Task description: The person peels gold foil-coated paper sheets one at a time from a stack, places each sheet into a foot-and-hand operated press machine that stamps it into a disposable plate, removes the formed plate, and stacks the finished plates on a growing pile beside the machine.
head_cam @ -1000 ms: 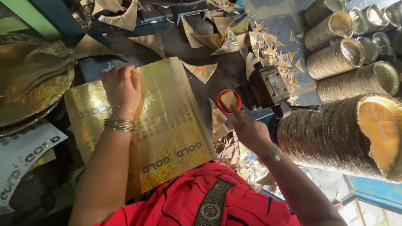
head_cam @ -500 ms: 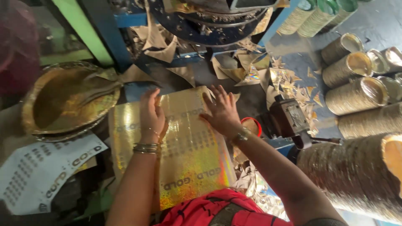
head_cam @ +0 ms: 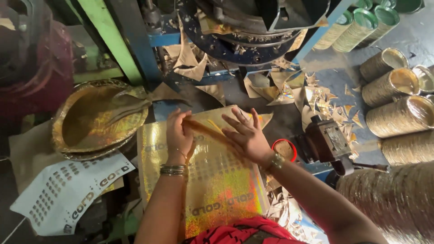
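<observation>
A shiny gold foil sheet [head_cam: 212,180] with dark print lies in front of me on the work surface. My left hand [head_cam: 178,135] rests on its upper left part, fingers curled over the sheet's top layer near the edge. My right hand [head_cam: 247,135] lies flat on the upper right part with fingers spread. Both wrists wear bangles. A small round red-rimmed tin [head_cam: 285,150] sits just right of my right wrist.
A stack of gold foil plates [head_cam: 95,119] sits at the left. A white printed sheet [head_cam: 68,192] lies below it. A blue press machine [head_cam: 244,31] stands ahead, with foil scraps [head_cam: 316,99] around. Stacked gold plate rolls [head_cam: 398,113] fill the right. A small metal device [head_cam: 327,142] stands right of the tin.
My right hand left the red-rimmed tin and came down flat on the gold sheet. My left hand shifted toward the sheet's top edge. The view tilted toward the machine.
</observation>
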